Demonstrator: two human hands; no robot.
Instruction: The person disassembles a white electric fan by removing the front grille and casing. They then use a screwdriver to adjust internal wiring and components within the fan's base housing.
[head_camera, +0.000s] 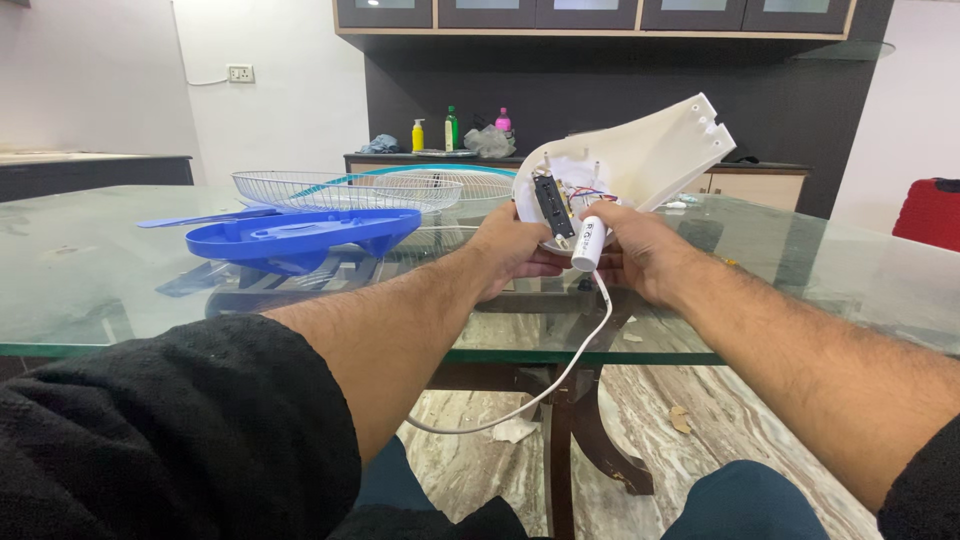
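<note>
Above the glass table (120, 290), the left hand (515, 250) and right hand (640, 250) both grip a white fan housing (650, 160), its wiring and white capacitor (588, 243) exposed. Blue fan blades (300, 238) and wire grille (345, 190) already lie detached nearby; the housing looks only partly dismantled.

on the glass table (120, 290), the fan blade (300, 238) lies left of the hand-held fan housing (640, 160), wire grille (345, 188) behind it, bottles (452, 128) farther back.
</note>
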